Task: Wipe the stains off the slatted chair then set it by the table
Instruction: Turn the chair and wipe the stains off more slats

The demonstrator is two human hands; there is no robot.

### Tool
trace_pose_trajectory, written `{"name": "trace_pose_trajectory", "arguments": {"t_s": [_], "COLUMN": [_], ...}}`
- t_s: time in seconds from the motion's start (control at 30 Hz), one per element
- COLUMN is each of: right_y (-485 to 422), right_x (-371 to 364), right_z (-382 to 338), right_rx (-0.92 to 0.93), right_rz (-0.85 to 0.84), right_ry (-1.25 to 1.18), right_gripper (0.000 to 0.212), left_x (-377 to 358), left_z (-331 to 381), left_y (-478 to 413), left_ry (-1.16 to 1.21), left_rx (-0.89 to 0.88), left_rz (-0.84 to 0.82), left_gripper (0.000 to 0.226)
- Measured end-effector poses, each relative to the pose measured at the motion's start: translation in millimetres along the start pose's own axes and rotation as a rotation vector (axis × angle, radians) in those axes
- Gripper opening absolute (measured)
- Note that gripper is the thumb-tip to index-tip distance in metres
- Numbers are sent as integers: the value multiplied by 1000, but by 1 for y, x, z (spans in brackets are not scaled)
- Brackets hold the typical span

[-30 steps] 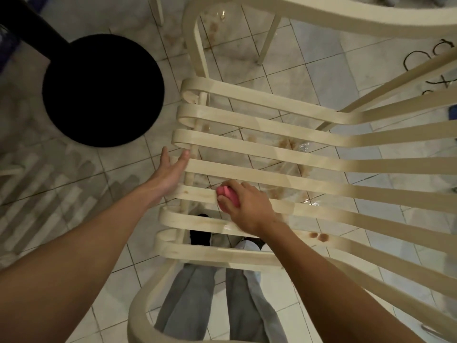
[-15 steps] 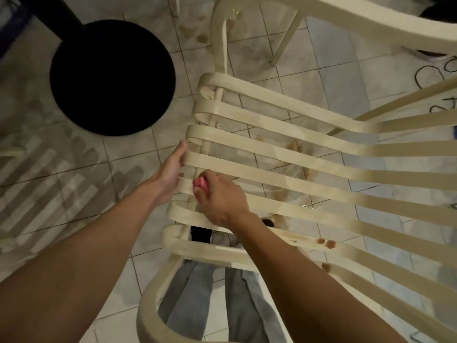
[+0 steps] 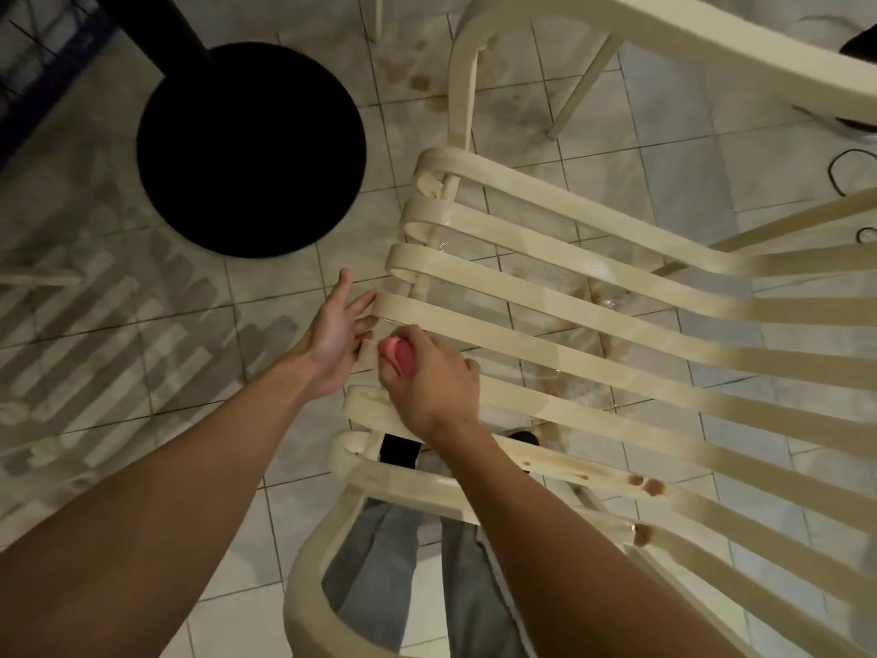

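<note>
— Though dim all round, easy to spot: slatted chair (image 3: pixel 474 273), standing on the tiled floor (image 3: pixel 265 296) just to the right of the black round base (image 3: pixel 251 149), near it but not touching
— And the left hand (image 3: pixel 332 341)?
— Nearer than the base and a little to its right. Loose and flat, fingers straight and spread, tips touching the round end of one slat. Holding nothing
— Right hand (image 3: pixel 427 377)?
— A bit further right of the base, just beside the left hand. Fingers curled tight round a pink sponge (image 3: pixel 397 356), squeezing it and pushing it down on a slat end. Hard to tell if really a sponge or a cloth
— Any dirt?
— Yes: brown spots (image 3: pixel 645 486) on the closest slats, far off to the near right of the base. More brown marks (image 3: pixel 420 82) on the floor tiles just right of the base, by a chair leg
— Anything else?
— Grey trouser legs (image 3: pixel 375 562), seen down through the chair frame, much nearer than the base
</note>
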State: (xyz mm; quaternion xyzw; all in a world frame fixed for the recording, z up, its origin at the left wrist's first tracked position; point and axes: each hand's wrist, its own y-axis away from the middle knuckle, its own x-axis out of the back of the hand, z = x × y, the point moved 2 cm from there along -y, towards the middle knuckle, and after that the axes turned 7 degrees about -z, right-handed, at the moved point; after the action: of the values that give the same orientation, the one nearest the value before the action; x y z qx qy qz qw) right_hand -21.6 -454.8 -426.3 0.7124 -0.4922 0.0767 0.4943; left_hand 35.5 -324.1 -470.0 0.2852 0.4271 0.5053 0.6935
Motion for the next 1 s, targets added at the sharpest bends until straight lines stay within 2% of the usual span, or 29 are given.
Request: {"name": "trace_pose_trajectory", "arguments": {"t_s": [0.1,0.23,0.47,0.6,0.73,0.9,1.0], "right_y": [16,21,-2,-14,-6,16,34], "right_x": [7,9,-8,-17,-16,5,23], "right_z": [29,45,-6,-33,-24,32,83], "right_rx": [1,-29,24,-41,3,12,-46], "right_rz": [68,89,-2,-38,-4,18,12], "right_ry": [-35,53,99,117,128,59,111], "right_gripper": [31,36,33,32,33,36,35], "left_x": [-3,-4,-3,6,3,-22,-28], "left_z": [-1,-2,0,1,3,11,14], "left_y": [1,1,4,5,5,6,1], "left_ry": [-18,-3,13,3,-65,-254,-374], "left_rx": [-12,-16,-1,-16,-14,-45,-102], "left_rz": [9,-3,-37,-44,35,213,292], "left_gripper": [79,80,82,83,77,41,46]}}
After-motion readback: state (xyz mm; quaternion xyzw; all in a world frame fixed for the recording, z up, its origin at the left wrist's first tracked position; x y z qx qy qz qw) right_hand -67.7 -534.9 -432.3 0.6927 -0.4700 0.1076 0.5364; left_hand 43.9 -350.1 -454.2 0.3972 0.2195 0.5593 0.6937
